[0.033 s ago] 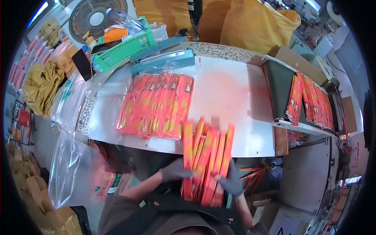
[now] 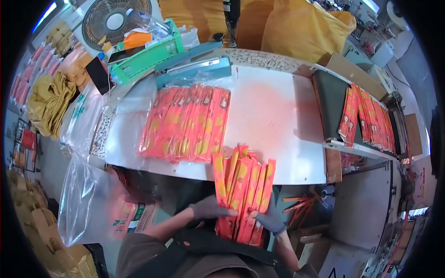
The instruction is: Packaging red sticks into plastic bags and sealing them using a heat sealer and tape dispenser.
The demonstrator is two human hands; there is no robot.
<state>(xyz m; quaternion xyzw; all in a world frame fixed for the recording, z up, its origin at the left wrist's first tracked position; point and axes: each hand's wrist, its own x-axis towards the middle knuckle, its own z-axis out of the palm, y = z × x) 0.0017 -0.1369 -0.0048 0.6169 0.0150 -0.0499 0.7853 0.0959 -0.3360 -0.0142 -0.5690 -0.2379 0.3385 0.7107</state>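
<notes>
A white bench [image 2: 273,116] stretches away ahead of the hands, its near edge just beyond the fingertips. On it, forward and to the left of both hands, lies a flat row of long orange-red packets [image 2: 185,123] in clear wrap, their long axes running away from the person, well apart from the bundle being held. Further forward sits a blue-grey heat sealer [image 2: 194,69] beside a green basket [image 2: 148,55], and off to the right a dark conveyor belt [image 2: 331,106] carries more red packets [image 2: 368,118]. Close in, a fanned bundle of orange-red packets [image 2: 241,194] stands between the two hands, long axis pointing up and away toward the bench, its top ends overlapping the bench edge and its lower ends near the person's lap. The gloved left hand [image 2: 208,208] presses against the bundle's left side, the gloved right hand [image 2: 271,221] cups its right side lower down; together they squeeze the stack from both flanks, equally near it.
</notes>
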